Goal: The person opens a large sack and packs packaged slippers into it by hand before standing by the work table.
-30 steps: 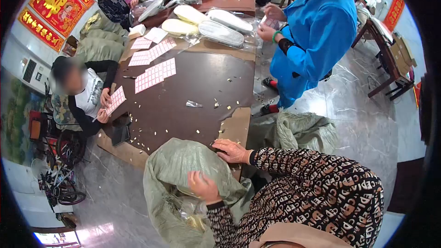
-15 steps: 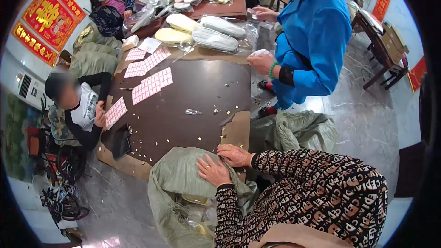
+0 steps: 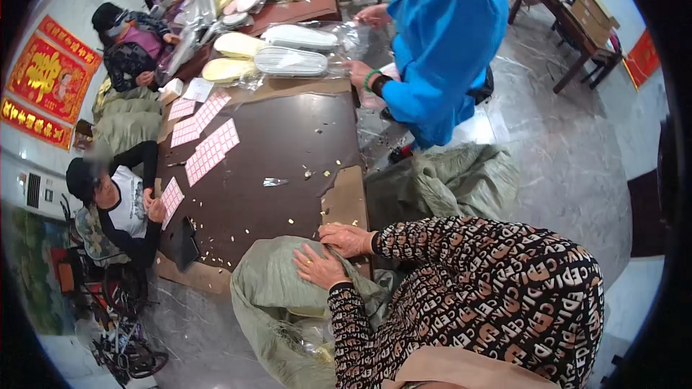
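Note:
My left hand [image 3: 319, 266] lies flat on the top of a green woven sack [image 3: 270, 274], fingers spread, with a ring on one finger. Just beyond it, my right hand [image 3: 346, 239] rests at the table corner beside the sack's upper edge. Its fingers lie stretched out, and nothing shows in them. Clear plastic packaging with something yellowish [image 3: 321, 349] shows in the sack's opening below my left wrist.
On the brown table [image 3: 267, 130] lie pink-and-white label sheets [image 3: 211, 151], scraps, a dark tray-like object [image 3: 184, 243] and bagged insoles [image 3: 290, 61]. A co-worker in blue [image 3: 450, 43] stands at right; others sit at left. Another sack [image 3: 468, 180] stands beside the table.
My left hand has come down from above the sack's opening onto its top. The view has shifted, and the co-worker in blue now has both hands at the plastic bag of insoles.

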{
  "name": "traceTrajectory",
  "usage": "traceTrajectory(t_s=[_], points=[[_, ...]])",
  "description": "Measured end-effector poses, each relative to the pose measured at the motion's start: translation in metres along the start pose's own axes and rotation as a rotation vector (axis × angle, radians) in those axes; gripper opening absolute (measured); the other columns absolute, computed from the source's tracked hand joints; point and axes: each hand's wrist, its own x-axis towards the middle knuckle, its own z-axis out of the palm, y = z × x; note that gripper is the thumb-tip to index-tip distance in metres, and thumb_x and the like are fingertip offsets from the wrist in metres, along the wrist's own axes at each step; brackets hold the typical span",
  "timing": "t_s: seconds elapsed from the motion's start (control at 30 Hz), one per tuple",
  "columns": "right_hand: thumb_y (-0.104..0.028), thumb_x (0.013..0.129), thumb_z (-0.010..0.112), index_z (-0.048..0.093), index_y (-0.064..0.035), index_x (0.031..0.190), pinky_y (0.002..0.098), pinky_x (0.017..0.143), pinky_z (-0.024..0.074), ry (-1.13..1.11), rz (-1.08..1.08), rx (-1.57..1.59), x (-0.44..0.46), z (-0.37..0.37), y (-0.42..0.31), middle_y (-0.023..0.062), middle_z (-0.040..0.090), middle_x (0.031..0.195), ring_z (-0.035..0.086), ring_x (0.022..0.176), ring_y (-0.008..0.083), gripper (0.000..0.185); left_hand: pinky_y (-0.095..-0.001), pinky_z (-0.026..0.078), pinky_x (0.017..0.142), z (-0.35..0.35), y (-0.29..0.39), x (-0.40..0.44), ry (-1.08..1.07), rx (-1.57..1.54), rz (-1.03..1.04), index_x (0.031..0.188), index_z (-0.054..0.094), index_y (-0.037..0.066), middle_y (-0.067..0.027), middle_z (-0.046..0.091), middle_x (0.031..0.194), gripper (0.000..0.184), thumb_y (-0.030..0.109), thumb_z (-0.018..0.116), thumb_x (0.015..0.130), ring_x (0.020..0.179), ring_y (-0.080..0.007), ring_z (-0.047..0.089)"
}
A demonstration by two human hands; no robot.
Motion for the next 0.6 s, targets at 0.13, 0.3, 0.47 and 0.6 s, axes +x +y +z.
traceTrajectory(t_s=[0.13, 0.3, 0.47, 0.6], points=[[-0.013, 0.077, 0.064, 0.061, -0.0027, 0.090, 0.0429, 0.092, 0.0442, -0.066, 0.046, 0.040, -0.003, -0.011, -0.008, 0.0149, 0.058, 0.106, 0.054, 0.108, 0.0330, 0.017, -0.0542, 0.028, 0.107, 0.006, -0.006, -0.003, -0.069, 0.067, 0.036, 0.136, 0.048, 0.011, -0.0155, 0.040, 0.146, 0.056, 0.050, 0.041, 0.097, 0.135, -0.0353, 0.036], [-0.015, 0.077, 0.065, 0.061, -0.0034, 0.087, 0.0439, 0.094, 0.0427, -0.008, 0.026, 0.106, -0.004, -0.005, 0.001, 0.0148, 0.058, 0.105, 0.054, 0.109, 0.0330, 0.016, -0.0540, 0.030, 0.105, 0.006, -0.002, -0.003, 0.005, 0.055, 0.019, 0.134, 0.050, 0.011, -0.0157, 0.043, 0.144, 0.054, 0.049, 0.042, 0.097, 0.133, -0.0345, 0.038], [-0.014, 0.077, 0.064, 0.062, -0.0040, 0.090, 0.0429, 0.100, 0.0410, -0.028, 0.045, 0.074, -0.007, -0.002, -0.001, 0.0143, 0.059, 0.109, 0.052, 0.116, 0.0321, 0.017, -0.0537, 0.030, 0.105, 0.000, 0.000, 0.001, 0.025, 0.048, 0.033, 0.133, 0.051, 0.010, -0.0165, 0.044, 0.143, 0.053, 0.048, 0.043, 0.097, 0.132, -0.0347, 0.039], [-0.012, 0.077, 0.064, 0.063, -0.0045, 0.092, 0.0420, 0.102, 0.0399, -0.071, 0.032, 0.066, -0.005, -0.007, -0.003, 0.0138, 0.060, 0.110, 0.051, 0.119, 0.0318, 0.018, -0.0536, 0.029, 0.106, -0.005, 0.003, 0.000, 0.033, 0.000, -0.007, 0.133, 0.050, 0.009, -0.0174, 0.043, 0.143, 0.052, 0.045, 0.044, 0.097, 0.133, -0.0351, 0.038]])
